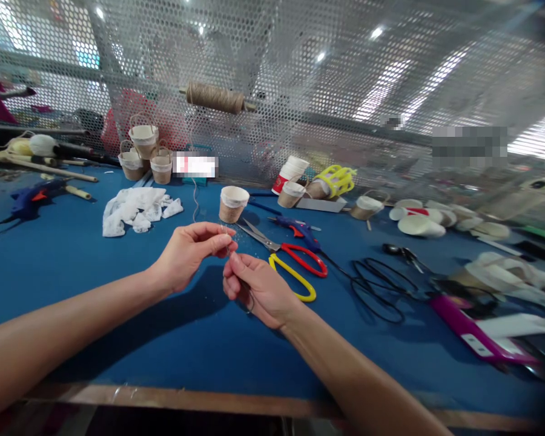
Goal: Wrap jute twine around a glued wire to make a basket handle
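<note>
Left hand [186,253] and right hand [262,283], closed, are pinching a strand [229,249] (likely for control), a cup [231,211] sitting at twelve o'clock.

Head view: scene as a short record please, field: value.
left hand: fingertips pinching thin cord
right hand: pinching the same cord, close to the left
brown cup with white rim: upright, just beyond the hands
scissors: blades apart, red and yellow handles, lying right of the cup
white scraps: piled left of the cup
twine spool: raised at the perforated panel
surface: blue tabletop
</note>
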